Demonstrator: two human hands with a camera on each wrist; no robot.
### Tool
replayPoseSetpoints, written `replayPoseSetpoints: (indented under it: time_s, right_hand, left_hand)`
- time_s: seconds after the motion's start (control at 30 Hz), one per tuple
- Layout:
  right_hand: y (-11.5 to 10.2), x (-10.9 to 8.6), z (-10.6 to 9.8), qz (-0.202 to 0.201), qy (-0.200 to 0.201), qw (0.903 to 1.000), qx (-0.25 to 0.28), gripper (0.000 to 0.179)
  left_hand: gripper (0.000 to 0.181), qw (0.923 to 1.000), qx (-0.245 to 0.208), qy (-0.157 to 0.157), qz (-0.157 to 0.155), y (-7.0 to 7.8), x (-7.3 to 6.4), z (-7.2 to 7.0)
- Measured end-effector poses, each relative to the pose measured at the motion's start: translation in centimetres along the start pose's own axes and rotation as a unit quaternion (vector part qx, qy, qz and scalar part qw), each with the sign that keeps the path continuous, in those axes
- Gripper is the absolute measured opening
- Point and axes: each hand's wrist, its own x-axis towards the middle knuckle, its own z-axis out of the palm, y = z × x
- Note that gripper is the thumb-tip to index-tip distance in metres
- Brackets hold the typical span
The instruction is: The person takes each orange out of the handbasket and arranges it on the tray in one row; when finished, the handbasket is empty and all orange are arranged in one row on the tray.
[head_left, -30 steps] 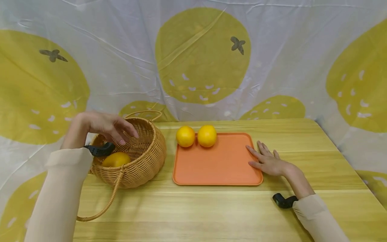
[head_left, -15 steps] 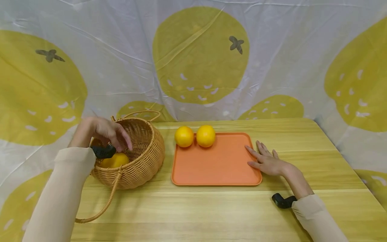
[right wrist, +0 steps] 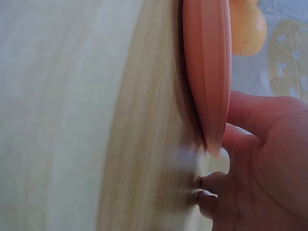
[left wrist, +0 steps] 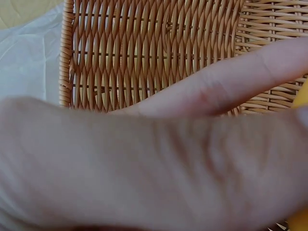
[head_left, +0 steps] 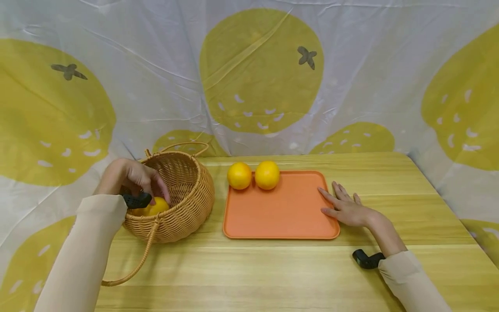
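Note:
Inside the wicker basket (head_left: 183, 225), my left hand (head_left: 138, 175) reaches down over an orange (head_left: 157, 207), with thumb and fingers curled about it. In the left wrist view the thumb (left wrist: 144, 168) fills the lower part, and the edge of the orange (left wrist: 302, 96) shows at the right. My right hand (head_left: 348, 210) rests with spread fingers at the right edge of the orange-coloured tray (head_left: 280, 212). From the right wrist view, the thumb and fingers of that hand (right wrist: 260, 149) lie along the tray's rim (right wrist: 207, 72). Two more oranges (head_left: 239, 176) sit at the tray's back left corner.
The basket's front handle (head_left: 134, 273) hangs down over the wooden table (head_left: 273, 273), and its rear handle (head_left: 187, 144) stands up behind. A fruit-print cloth (head_left: 167, 65) hangs behind the table. Each wrist wears a black camera (head_left: 367, 259).
My left hand has moved down and slightly right into the basket, from above the orange to around it. The right hand, the tray and its two oranges have stayed put.

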Motion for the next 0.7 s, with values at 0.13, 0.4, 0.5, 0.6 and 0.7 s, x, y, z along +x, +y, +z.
replayPoseSetpoints:
  time_s: [0.13, 0.4, 0.5, 0.6, 0.7]
  right_hand:
    - [0.0, 0.0, 0.0, 0.0, -0.001, 1.0, 0.001, 0.075]
    - [1.4, 0.3, 0.7, -0.025, 0.017, 0.9993, 0.025, 0.075]
    - [0.8, 0.1, 0.4, -0.017, 0.013, 0.9996, 0.02, 0.075]
    - [0.5, 0.1, 0.2, -0.011, 0.007, 0.9998, 0.013, 0.075]
    - [0.7, 0.1, 0.2, -0.016, 0.008, 0.9997, 0.016, 0.075]
  left_hand:
    - [0.039, 0.9993, 0.025, -0.024, 0.018, -0.2, 0.4, -0.3]
    - [0.041, 0.9969, 0.067, -0.032, 0.027, -0.5, 0.7, 0.0]
    - [0.041, 0.9968, 0.069, -0.03, 0.027, -0.5, 0.8, 0.0]
    - [0.042, 0.9958, 0.075, -0.029, 0.044, -0.5, 0.8, -0.1]
    - [0.044, 0.9921, 0.09, -0.006, 0.087, -0.5, 1.0, -0.4]
